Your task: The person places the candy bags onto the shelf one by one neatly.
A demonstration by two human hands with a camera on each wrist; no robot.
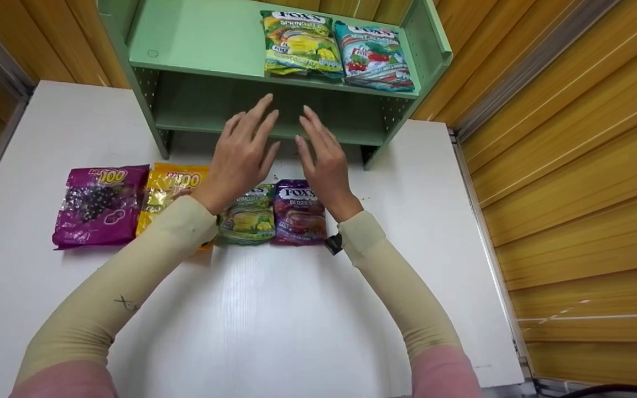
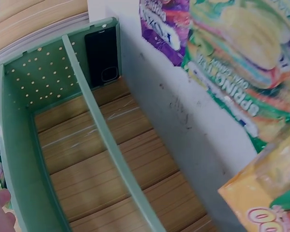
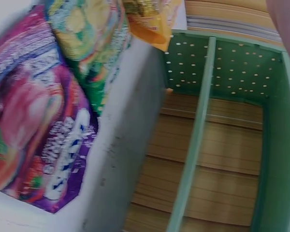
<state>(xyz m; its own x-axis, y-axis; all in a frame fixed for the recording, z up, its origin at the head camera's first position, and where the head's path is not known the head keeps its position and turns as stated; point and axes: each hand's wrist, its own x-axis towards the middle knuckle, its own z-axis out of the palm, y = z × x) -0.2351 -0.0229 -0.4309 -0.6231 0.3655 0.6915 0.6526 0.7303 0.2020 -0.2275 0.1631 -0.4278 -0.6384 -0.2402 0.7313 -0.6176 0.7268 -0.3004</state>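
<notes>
My left hand (image 1: 243,153) and right hand (image 1: 327,168) hover in front of the green shelf, empty, with fingers extended toward it. Below them on the white table lie a green Fox's Spring Tea candy bag (image 1: 247,218) and a purple Fox's Berries candy bag (image 1: 300,218), side by side. Left of these, a yellow Lot 100 candy bag (image 1: 158,199) is partly covered by my left forearm. A purple Lot 100 candy bag (image 1: 97,207) ends the row. On the upper shelf rest another Spring Tea bag (image 1: 302,44) and a teal Fox's mint bag (image 1: 375,58).
The green shelf (image 1: 197,61) stands at the table's back, with a lower board (image 1: 274,119) and perforated side walls. A black rectangular device (image 2: 101,55) is against the shelf's inner side. Wooden slat walls (image 1: 584,193) border the white table (image 1: 274,326).
</notes>
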